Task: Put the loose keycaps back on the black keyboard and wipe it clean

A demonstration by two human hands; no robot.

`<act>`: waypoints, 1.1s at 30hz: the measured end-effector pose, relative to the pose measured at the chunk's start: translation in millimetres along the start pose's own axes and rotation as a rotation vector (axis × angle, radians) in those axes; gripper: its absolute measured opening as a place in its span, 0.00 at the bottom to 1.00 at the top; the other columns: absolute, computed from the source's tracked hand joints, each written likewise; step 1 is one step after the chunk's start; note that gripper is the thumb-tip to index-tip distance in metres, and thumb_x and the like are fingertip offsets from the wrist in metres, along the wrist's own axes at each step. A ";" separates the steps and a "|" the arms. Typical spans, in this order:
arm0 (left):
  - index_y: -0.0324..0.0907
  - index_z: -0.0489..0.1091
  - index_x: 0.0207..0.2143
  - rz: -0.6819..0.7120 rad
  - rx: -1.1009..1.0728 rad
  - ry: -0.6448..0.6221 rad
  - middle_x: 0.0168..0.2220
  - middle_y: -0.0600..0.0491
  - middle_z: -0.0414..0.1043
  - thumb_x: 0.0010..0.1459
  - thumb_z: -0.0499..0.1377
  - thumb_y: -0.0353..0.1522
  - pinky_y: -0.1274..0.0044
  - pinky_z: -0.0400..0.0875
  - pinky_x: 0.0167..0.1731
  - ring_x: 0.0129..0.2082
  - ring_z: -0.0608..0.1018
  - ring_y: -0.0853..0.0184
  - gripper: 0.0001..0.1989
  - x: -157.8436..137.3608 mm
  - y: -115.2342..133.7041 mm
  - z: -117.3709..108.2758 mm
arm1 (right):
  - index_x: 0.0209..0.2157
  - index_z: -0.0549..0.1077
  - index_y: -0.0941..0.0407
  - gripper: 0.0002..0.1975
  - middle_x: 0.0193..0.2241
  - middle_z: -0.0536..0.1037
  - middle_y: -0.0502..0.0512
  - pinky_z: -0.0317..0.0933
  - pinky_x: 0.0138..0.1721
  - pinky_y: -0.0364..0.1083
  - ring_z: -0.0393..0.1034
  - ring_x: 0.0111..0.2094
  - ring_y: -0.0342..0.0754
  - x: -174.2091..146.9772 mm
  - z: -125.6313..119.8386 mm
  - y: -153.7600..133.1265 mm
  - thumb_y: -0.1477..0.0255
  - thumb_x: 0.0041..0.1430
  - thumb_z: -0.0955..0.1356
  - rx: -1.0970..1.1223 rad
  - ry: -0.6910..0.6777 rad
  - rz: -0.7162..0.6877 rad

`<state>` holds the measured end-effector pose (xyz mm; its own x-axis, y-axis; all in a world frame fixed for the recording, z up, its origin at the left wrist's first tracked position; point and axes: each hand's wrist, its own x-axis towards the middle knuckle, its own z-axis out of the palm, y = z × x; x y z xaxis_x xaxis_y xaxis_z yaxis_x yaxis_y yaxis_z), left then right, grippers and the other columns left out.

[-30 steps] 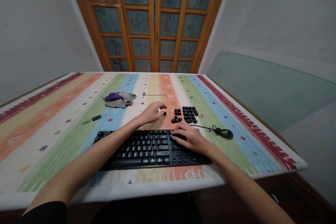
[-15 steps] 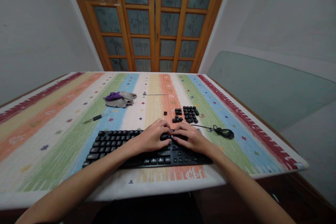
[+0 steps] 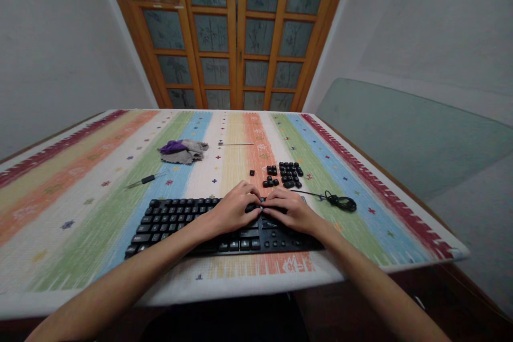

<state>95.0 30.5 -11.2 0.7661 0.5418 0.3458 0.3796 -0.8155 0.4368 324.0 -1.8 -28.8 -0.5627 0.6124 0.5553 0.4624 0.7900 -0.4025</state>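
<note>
A black keyboard (image 3: 176, 219) lies along the table's front edge, keys in place on its left part and bare posts on the right, where keycaps are off. My left hand (image 3: 236, 208) rests over the keyboard's middle right, fingers bent and thumb brought toward them. From the other side my right hand (image 3: 290, 208) reaches in, its fingers and thumb drawn together. The fingertips of both hands meet at one small spot near the keyboard's back edge. What they pinch there is hidden.
Several loose black keycaps (image 3: 290, 171) stand grouped behind my right hand, with a single keycap (image 3: 252, 172) to their left. A coiled cable (image 3: 340, 202) lies right. Farther left are a wire keycap puller (image 3: 148, 178) and a grey and purple cloth (image 3: 184, 150); a thin rod (image 3: 237, 144) lies behind.
The fingertips of my right hand have edged slightly left, closer to those of my left hand. The keyboard and the loose keycaps stay where they were.
</note>
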 end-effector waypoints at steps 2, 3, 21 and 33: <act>0.40 0.76 0.39 -0.005 0.008 -0.011 0.44 0.48 0.74 0.63 0.62 0.29 0.68 0.70 0.50 0.49 0.72 0.60 0.04 0.4 0.4 0.5 | 0.44 0.78 0.55 0.08 0.37 0.79 0.57 0.68 0.41 0.51 0.73 0.39 0.49 -0.4 0.2 0.7 0.72 0.69 0.67 -0.001 -0.004 0.006; 0.40 0.76 0.40 -0.008 0.011 -0.016 0.45 0.48 0.74 0.63 0.62 0.28 0.68 0.70 0.50 0.49 0.72 0.59 0.04 0.6 0.5 0.9 | 0.44 0.78 0.55 0.07 0.37 0.79 0.56 0.68 0.41 0.51 0.72 0.39 0.49 -0.5 0.1 0.8 0.72 0.69 0.67 -0.005 -0.011 0.015; 0.44 0.79 0.37 0.008 0.127 -0.060 0.47 0.47 0.72 0.63 0.62 0.32 0.65 0.68 0.52 0.51 0.70 0.57 0.05 7.6 0.8 -2.0 | 0.33 0.81 0.54 0.04 0.40 0.74 0.57 0.67 0.48 0.55 0.69 0.44 0.52 5.2 -4.2 -3.9 0.73 0.62 0.71 -0.054 -0.054 0.068; 0.44 0.80 0.33 0.015 0.078 -0.131 0.47 0.48 0.74 0.60 0.65 0.32 0.64 0.66 0.54 0.52 0.71 0.55 0.04 22.4 -0.8 -13.7 | 0.35 0.82 0.53 0.05 0.40 0.74 0.58 0.66 0.48 0.57 0.68 0.44 0.53 5.2 -5.5 -6.0 0.70 0.63 0.71 -0.091 -0.052 0.043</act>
<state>104.8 46.1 7.6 0.8312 0.5023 0.2384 0.4028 -0.8396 0.3645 322.1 -3.5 -19.5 -0.5746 0.6486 0.4993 0.5461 0.7581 -0.3564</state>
